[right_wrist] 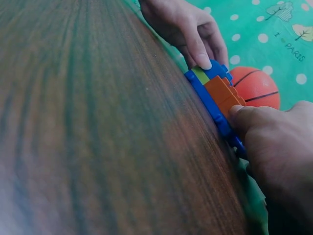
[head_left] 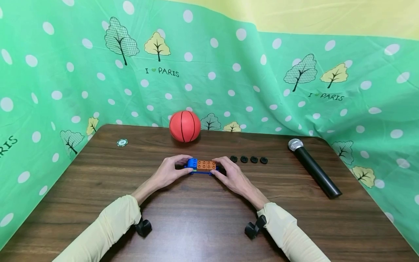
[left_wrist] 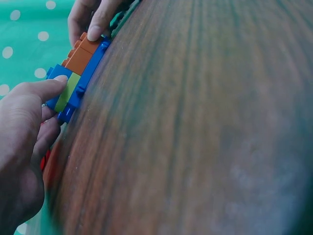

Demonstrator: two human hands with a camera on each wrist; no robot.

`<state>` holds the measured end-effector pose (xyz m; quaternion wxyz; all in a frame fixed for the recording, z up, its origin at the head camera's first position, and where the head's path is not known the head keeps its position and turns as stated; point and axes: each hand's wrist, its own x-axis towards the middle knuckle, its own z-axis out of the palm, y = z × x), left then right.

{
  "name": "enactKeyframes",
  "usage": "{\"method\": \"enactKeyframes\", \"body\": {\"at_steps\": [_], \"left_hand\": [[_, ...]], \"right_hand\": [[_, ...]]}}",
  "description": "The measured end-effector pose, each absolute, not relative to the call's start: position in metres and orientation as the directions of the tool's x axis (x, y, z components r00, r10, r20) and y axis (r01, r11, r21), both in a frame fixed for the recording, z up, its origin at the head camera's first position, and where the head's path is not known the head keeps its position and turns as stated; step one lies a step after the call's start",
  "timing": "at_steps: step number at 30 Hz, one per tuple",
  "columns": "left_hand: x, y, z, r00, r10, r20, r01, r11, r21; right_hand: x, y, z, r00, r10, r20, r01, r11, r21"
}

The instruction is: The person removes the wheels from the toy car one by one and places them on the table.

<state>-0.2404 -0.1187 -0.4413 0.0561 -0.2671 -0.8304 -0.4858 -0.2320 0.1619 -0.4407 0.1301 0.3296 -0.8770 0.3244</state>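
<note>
A toy building-block car [head_left: 202,166] lies between both hands on the wooden table. It has a long blue base [left_wrist: 84,78], a thin green brick [left_wrist: 67,92] and a blue brick [head_left: 192,163] at the left, and orange bricks [right_wrist: 224,95] at the right. My left hand [head_left: 168,171] pinches the blue end, thumb on the near side, fingers behind. At the orange end, my right hand [head_left: 234,175] grips with its thumb in front and fingertips on the far side. Just right of that hand, several black toy wheels [head_left: 243,159] lie in a row.
A red ball [head_left: 184,126] with black lines stands at the table's back edge. On the right lies a black microphone [head_left: 315,169] with a silver head. A poker chip [head_left: 122,142] is at the back left. A green dotted cloth [head_left: 209,75] hangs behind the table [head_left: 196,225].
</note>
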Motion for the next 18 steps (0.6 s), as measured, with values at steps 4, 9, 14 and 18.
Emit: {"method": "enactKeyframes", "body": {"at_steps": [4, 9, 14, 18], "left_hand": [[-0.240, -0.120, -0.442, -0.851, 0.397, 0.345, 0.497, 0.392, 0.774], [-0.237, -0.121, -0.440, -0.840, 0.410, 0.356, 0.513, 0.388, 0.766], [-0.227, -0.128, -0.429, -0.839, 0.410, 0.358, 0.534, 0.492, 0.688], [-0.217, -0.138, -0.421, -0.803, 0.449, 0.392, 0.596, 0.620, 0.510]], "right_hand": [[-0.231, 0.162, -0.440, -0.764, -0.482, 0.430, -0.645, 0.567, -0.512], [-0.227, 0.164, -0.436, -0.790, -0.462, 0.402, -0.612, 0.578, -0.539], [-0.217, 0.173, -0.428, -0.817, -0.435, 0.379, -0.577, 0.614, -0.538], [-0.207, 0.185, -0.423, -0.815, -0.434, 0.383, -0.578, 0.656, -0.486]]}}
